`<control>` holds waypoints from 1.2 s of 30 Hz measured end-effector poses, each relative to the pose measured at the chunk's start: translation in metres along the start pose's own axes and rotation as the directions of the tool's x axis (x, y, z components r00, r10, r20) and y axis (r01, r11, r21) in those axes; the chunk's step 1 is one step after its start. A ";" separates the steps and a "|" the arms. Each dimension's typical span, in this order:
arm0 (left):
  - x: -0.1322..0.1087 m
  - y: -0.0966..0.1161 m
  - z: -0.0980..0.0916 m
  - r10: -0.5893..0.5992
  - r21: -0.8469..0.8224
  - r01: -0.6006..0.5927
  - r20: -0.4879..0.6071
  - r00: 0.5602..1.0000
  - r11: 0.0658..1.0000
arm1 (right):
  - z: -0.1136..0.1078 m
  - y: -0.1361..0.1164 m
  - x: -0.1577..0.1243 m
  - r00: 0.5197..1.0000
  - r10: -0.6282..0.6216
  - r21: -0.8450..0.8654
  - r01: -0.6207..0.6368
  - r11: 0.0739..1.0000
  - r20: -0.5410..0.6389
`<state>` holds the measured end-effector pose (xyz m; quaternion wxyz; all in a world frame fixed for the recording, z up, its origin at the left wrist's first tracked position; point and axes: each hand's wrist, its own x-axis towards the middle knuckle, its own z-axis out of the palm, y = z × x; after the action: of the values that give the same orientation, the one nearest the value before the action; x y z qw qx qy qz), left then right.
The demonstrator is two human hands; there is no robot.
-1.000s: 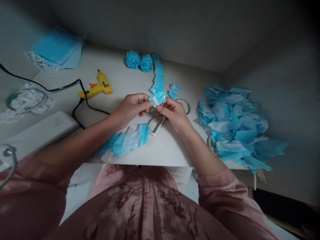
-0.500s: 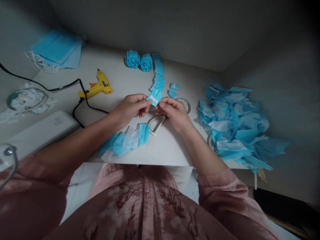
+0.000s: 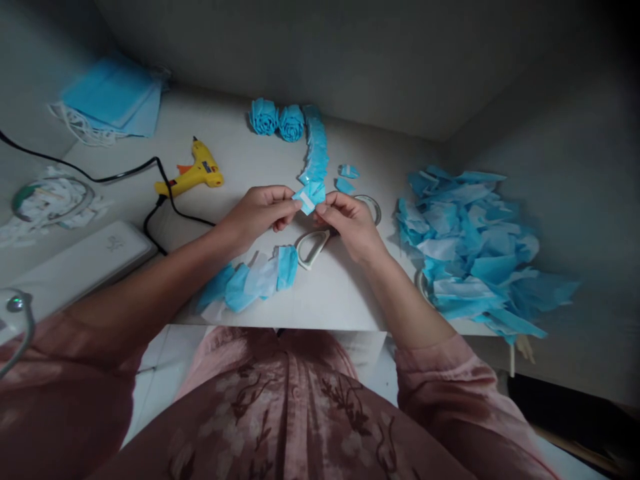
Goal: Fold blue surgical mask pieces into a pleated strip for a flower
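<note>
Over the middle of the white table [image 3: 330, 300], two bare hands meet around one small blue fabric piece [image 3: 309, 197] with a white stripe. The left hand [image 3: 260, 212] pinches its left end between thumb and fingertips; the right hand [image 3: 350, 223] is closed on its right end the same way. The piece is lifted just above the tabletop, at the near end of one long strip of overlapping blue pieces [image 3: 316, 150] that runs toward the far edge. Two blue fabric rosettes [image 3: 264, 116] sit side by side at the strip's far end. Two loose blue scraps [image 3: 349, 171] lie just right of the strip. One yellow glue gun [image 3: 193, 175] lies left of the hands, its black cord [image 3: 150, 213] trailing off the left edge. One folded blue and white bundle [image 3: 255, 280] rests at the near edge. One large heap of blue scraps [image 3: 470, 247] covers the right end. One stack of blue face masks [image 3: 113, 100] lies at the far left corner. Scissors [image 3: 311, 247] show only one white handle loop; the rest is hidden under the right hand, as is part of a pale ring [image 3: 373, 207]
</note>
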<state>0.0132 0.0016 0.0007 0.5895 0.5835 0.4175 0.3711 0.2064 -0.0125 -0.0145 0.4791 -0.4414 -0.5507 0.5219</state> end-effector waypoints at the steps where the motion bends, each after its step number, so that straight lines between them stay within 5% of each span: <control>1: 0.000 0.001 0.000 -0.001 -0.013 0.000 -0.018 1.000 1.000 | 0.000 0.000 0.000 1.000 -0.011 -0.012 0.011 1.000 -0.022; 6: -0.003 0.007 0.004 0.149 0.169 -0.115 -0.204 0.967 0.979 | 0.000 0.003 0.002 0.991 -0.082 -0.097 0.071 0.993 -0.110; 13: -0.011 0.005 0.012 0.327 0.526 -0.199 -0.161 0.931 0.827 | 0.006 0.002 -0.002 0.983 -0.169 -0.236 0.148 0.961 -0.074; 36: -0.008 -0.003 0.010 0.310 0.577 -0.190 -0.116 0.944 0.794 | 0.009 0.001 -0.006 0.970 -0.243 -0.336 0.227 0.914 -0.006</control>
<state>0.0195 -0.0099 -0.0020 0.2924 0.7388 0.4846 0.3659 0.1981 -0.0196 -0.0156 0.4698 -0.4590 -0.6682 0.3494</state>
